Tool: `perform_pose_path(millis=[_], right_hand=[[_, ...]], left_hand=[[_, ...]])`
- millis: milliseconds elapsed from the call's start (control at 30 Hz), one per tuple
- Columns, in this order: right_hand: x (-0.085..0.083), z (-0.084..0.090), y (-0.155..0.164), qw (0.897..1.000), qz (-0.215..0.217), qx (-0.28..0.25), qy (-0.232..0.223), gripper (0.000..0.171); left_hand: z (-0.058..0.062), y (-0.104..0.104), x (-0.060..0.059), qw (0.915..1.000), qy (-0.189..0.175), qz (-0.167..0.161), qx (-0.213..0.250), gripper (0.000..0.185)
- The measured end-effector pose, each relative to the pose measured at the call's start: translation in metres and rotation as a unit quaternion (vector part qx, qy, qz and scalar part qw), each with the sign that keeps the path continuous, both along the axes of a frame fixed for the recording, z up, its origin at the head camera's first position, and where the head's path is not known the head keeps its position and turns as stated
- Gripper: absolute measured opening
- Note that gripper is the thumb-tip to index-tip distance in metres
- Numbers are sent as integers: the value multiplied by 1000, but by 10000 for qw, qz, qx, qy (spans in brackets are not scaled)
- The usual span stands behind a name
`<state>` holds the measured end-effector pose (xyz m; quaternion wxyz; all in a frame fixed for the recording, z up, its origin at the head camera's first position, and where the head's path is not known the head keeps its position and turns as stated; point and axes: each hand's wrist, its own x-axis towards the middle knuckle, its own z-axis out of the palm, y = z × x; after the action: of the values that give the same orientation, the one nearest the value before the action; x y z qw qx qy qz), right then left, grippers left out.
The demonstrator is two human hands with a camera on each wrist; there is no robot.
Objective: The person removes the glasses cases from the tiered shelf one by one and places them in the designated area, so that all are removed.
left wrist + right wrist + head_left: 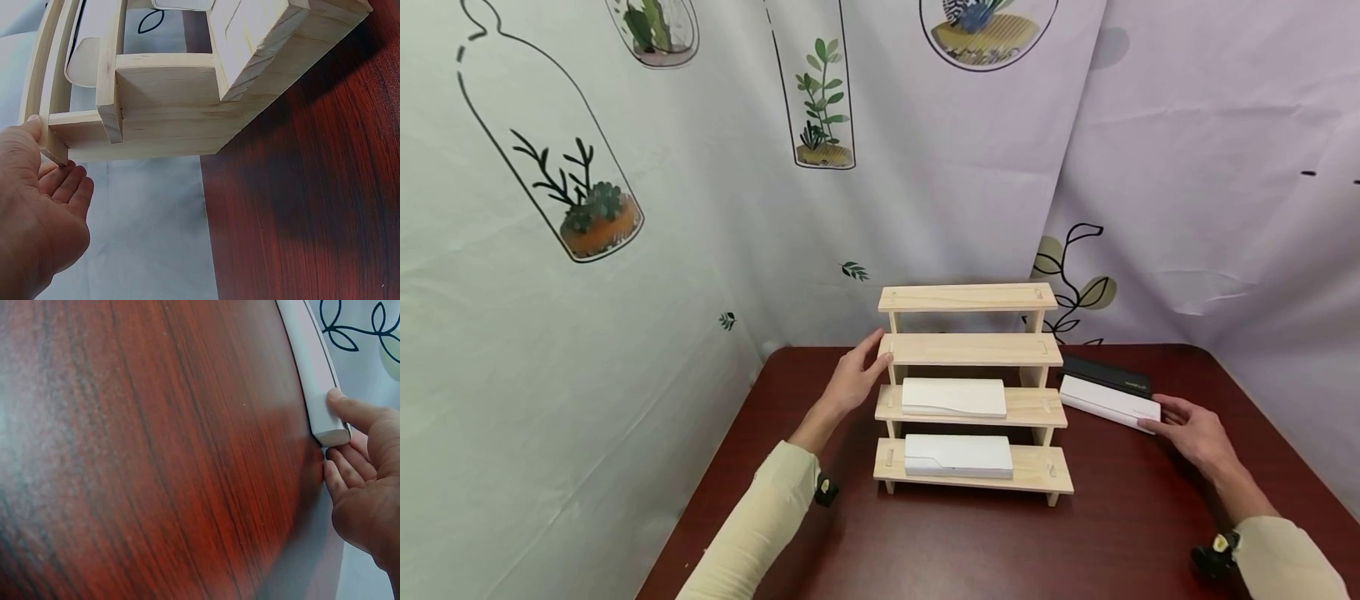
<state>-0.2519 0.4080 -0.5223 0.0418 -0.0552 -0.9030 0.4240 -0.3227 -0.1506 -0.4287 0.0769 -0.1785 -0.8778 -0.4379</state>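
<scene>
The left hand [850, 385] rests with relaxed fingers on the wooden tiered shelf [972, 350], probably to steady it; the right hand [1193, 432] pinches the white case [1108, 402] lying on the surface [970, 542] beside the shelf.

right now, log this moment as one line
left hand: touches shelf end | right hand: pinches white case on table | shelf: two white cases on lower tiers | black case: behind white case

No legible txt; black case [1107, 375] print unreadable.
</scene>
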Motion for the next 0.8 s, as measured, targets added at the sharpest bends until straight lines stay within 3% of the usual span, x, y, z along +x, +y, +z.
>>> perform_pose_path(millis=[800], right_hand=[[8,4,2,9980,68,-619,-101,94]], left_hand=[[-1,2,3,9998,-72,46,171,63]])
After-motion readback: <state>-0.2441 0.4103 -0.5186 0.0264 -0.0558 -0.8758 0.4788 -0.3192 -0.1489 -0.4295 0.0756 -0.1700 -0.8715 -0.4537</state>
